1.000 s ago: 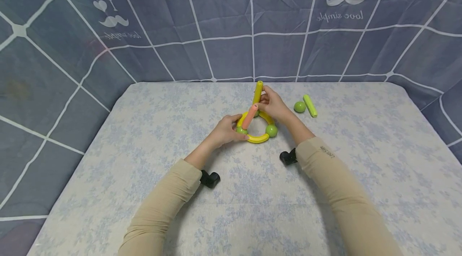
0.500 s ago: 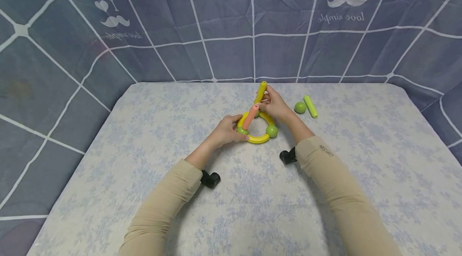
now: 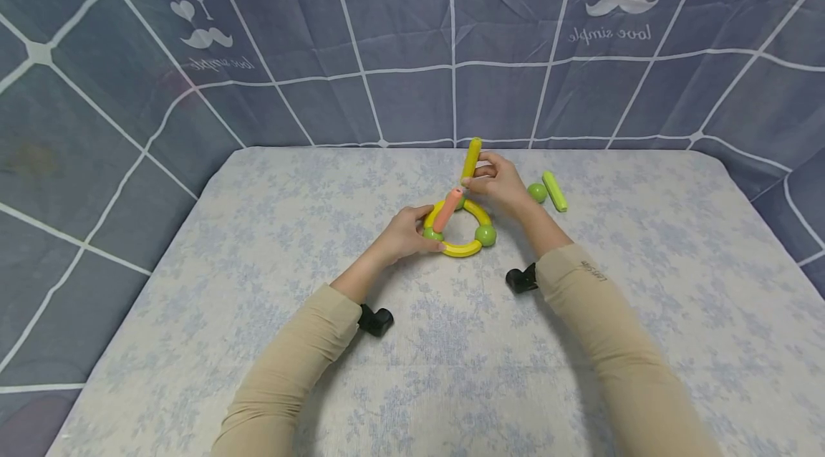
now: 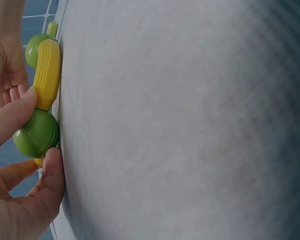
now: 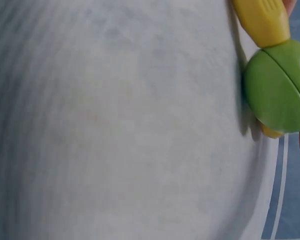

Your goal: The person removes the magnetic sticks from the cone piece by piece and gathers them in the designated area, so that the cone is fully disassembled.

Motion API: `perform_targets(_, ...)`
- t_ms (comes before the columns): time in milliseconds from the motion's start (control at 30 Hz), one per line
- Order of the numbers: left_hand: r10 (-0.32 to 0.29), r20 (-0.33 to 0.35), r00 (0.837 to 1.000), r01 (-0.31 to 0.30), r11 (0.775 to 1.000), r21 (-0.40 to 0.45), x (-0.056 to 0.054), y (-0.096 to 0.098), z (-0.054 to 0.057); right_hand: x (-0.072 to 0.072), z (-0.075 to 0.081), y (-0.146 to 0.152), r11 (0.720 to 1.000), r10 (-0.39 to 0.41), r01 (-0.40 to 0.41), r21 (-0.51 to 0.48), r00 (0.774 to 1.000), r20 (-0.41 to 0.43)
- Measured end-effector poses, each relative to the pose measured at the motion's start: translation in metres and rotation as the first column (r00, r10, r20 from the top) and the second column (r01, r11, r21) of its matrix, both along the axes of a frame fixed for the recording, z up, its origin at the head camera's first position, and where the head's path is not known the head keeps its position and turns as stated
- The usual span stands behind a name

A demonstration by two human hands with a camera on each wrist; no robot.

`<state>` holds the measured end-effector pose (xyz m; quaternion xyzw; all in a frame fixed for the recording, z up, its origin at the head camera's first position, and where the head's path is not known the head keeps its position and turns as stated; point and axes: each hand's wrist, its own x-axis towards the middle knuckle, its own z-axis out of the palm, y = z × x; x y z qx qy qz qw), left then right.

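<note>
Three yellow curved bars [image 3: 460, 250] and three green balls form a ring on the table. My left hand [image 3: 404, 233] grips the ring's left ball [image 4: 36, 134] between thumb and fingers. From that ball a salmon-pink rod [image 3: 447, 212] rises, leaning to the right. My right hand [image 3: 503, 186] pinches a straight yellow rod [image 3: 473, 157] near its lower end, tilted, over the far side of the ring. Just below it is the far green ball [image 3: 459, 204], partly hidden by the pink rod. The right ball [image 5: 277, 87] fills the edge of the right wrist view.
Right of the right hand lie a loose green ball [image 3: 537, 193] and a lime-green straight rod [image 3: 554, 191]. A pale floral cloth [image 3: 425, 371] covers the table. Behind its far edge hangs a blue curtain [image 3: 412, 41] with white lines.
My right hand has moved right and slightly away with the yellow rod, whose lower end has come up from near the far ball. The left hand and the ring stay put.
</note>
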<state>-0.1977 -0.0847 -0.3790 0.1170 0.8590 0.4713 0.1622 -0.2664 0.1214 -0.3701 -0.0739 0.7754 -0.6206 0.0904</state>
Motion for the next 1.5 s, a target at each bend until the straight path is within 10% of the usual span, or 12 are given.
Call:
perform_targets(433,-0.009,-0.018,1.000,0.009,1.000,-0.017,0.000,-0.001,0.001,0.001,0.014,0.011,0.990,-0.028,0.038,-0.135,0.997,0.075)
perform_targets(1500,0.021,0.008,1.000,-0.021,0.999,0.026,0.002,-0.002,-0.003,0.027,0.035,0.125,0.989,-0.105,0.096,0.117,0.991,0.082)
